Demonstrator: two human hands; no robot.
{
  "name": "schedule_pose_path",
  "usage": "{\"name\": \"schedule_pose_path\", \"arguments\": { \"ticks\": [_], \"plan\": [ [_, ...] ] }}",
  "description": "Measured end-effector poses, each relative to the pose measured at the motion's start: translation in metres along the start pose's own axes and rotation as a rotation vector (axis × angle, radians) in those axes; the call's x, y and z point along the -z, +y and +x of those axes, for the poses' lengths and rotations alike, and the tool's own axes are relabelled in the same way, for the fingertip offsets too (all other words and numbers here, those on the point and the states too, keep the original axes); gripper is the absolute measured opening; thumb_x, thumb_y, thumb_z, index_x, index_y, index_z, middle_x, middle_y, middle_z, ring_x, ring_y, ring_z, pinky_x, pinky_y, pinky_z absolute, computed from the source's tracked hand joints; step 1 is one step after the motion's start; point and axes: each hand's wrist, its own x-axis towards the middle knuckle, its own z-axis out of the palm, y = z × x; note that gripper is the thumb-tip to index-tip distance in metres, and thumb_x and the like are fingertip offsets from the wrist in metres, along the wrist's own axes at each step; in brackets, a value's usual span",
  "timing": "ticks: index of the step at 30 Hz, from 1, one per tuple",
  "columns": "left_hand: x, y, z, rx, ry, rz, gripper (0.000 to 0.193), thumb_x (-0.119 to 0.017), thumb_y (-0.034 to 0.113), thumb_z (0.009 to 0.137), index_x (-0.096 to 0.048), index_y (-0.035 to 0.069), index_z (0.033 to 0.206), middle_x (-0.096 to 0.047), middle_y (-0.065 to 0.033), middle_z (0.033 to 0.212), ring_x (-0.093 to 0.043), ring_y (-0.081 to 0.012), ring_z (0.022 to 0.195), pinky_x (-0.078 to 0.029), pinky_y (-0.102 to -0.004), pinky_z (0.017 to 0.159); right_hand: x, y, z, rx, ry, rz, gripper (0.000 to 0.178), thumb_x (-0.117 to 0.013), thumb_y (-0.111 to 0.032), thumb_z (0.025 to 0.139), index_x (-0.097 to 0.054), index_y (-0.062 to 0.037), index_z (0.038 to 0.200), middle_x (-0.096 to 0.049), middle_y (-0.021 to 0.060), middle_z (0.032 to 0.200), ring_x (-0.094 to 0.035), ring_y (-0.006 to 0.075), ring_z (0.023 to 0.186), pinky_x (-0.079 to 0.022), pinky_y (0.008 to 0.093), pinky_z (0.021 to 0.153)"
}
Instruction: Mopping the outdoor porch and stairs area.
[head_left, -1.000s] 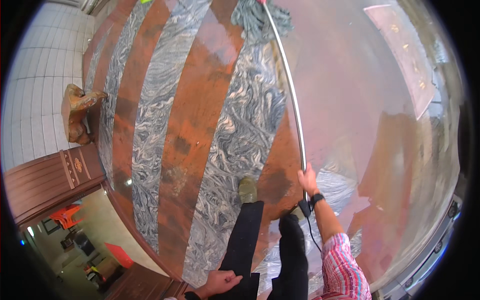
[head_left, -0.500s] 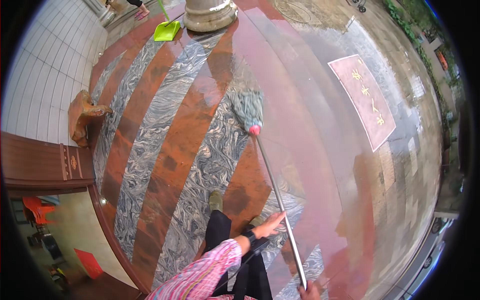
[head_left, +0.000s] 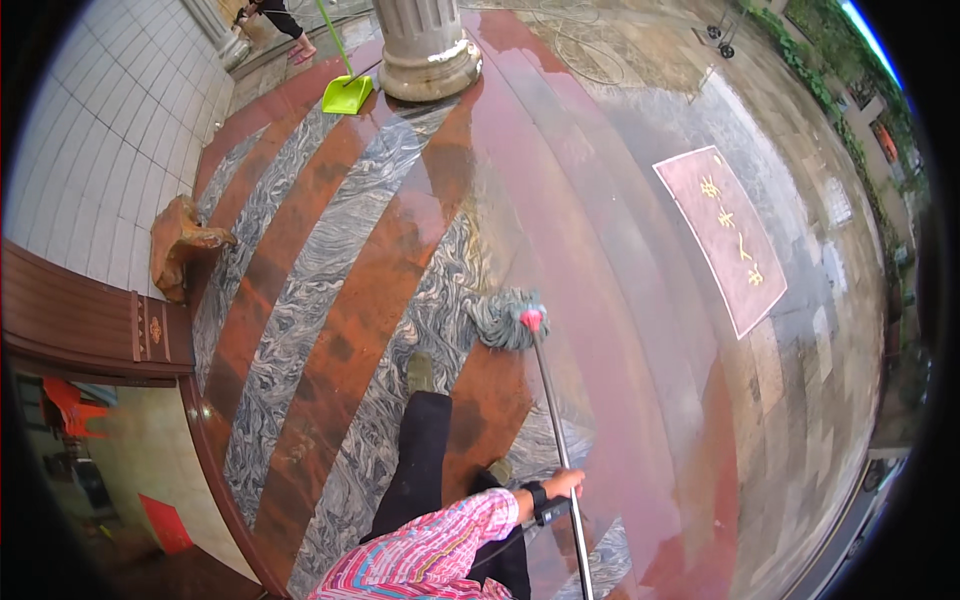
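Observation:
A string mop with a grey-green head (head_left: 500, 322) and a pink socket rests on the wet striped stone floor (head_left: 400, 330). Its metal handle (head_left: 552, 400) slants down toward the lower edge. My left hand (head_left: 563, 483), below a pink patterned sleeve and a dark wristband, has its fingers wrapped round the handle partway along. The handle's lower end runs out of view, and my right hand does not show. My feet stand on the stripes left of the handle.
A stone column (head_left: 430, 70) stands ahead with a green dustpan (head_left: 347, 94) beside it. A wooden stump (head_left: 182, 245) sits by the tiled wall, above a doorway. Low steps (head_left: 620, 230) lead down right to a pink mat (head_left: 728, 235). Another person's legs (head_left: 290, 30) show far left.
The mop head has come nearer to me and swung sideways. My left hand, earlier with fingers stretched against the handle, now wraps it. My right hand has left the view.

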Motion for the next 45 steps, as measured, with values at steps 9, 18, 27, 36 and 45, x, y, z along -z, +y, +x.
{"name": "schedule_pose_path", "arguments": {
  "ticks": [9,18,27,36,45],
  "plan": [
    [0.197,0.244,0.073,-0.148,0.535,-0.504,0.021,-0.06,0.013,0.079,-0.048,-0.003,0.086,-0.051,-0.0088,0.061,-0.051,-0.0178,0.044,-0.044,-0.0348,0.038,0.08,-0.27,0.189,0.496,0.23,0.105,0.036,-0.055,-0.03,0.089,-0.056,0.002,0.107,-0.062,0.0271,0.089,-0.06,0.0396,0.075,-0.048,0.0461,0.064],
    [0.466,0.456,0.113,-0.421,0.642,-0.191,0.041,-0.053,0.025,0.087,-0.048,0.003,0.053,-0.048,-0.0083,0.042,-0.049,-0.0208,0.036,-0.035,-0.0351,0.034,0.233,-0.605,0.27,0.43,0.137,-0.084,0.03,-0.067,-0.02,0.079,-0.053,0.0038,0.091,-0.06,0.0252,0.069,-0.062,0.0402,0.068,-0.049,0.0445,0.06],
    [0.771,0.514,0.003,-0.156,1.382,0.469,0.05,-0.055,0.029,0.079,-0.046,-0.009,0.11,-0.064,-0.0215,0.09,-0.064,-0.0374,0.079,-0.052,-0.0424,0.069,0.199,-0.866,0.343,0.772,0.089,-0.34,0.032,-0.065,-0.021,0.081,-0.051,0.0034,0.094,-0.061,0.0261,0.072,-0.06,0.0447,0.071,-0.049,0.0474,0.061],
    [0.646,0.407,-0.081,-0.265,1.318,0.965,0.03,-0.038,0.025,0.094,-0.056,0.018,0.117,-0.04,-0.0026,0.139,-0.038,-0.0201,0.126,-0.021,-0.0582,0.105,0.181,-0.731,0.229,0.315,-0.585,0.328,0.016,-0.055,-0.019,0.09,-0.046,-0.0066,0.085,-0.044,-0.0001,0.052,-0.043,0.0092,0.04,-0.032,0.024,0.036],
    [0.338,0.268,-0.112,-0.518,1.122,1.011,0.024,-0.048,0.024,0.088,-0.058,0.009,0.103,-0.046,-0.0151,0.131,-0.046,-0.0342,0.112,-0.03,-0.0597,0.095,0.23,-0.398,0.124,0.22,-0.301,-0.037,0.039,-0.056,-0.037,0.09,-0.061,0.0005,0.099,-0.06,0.0104,0.073,-0.057,0.0205,0.069,-0.046,0.0362,0.058]
  ]
}}
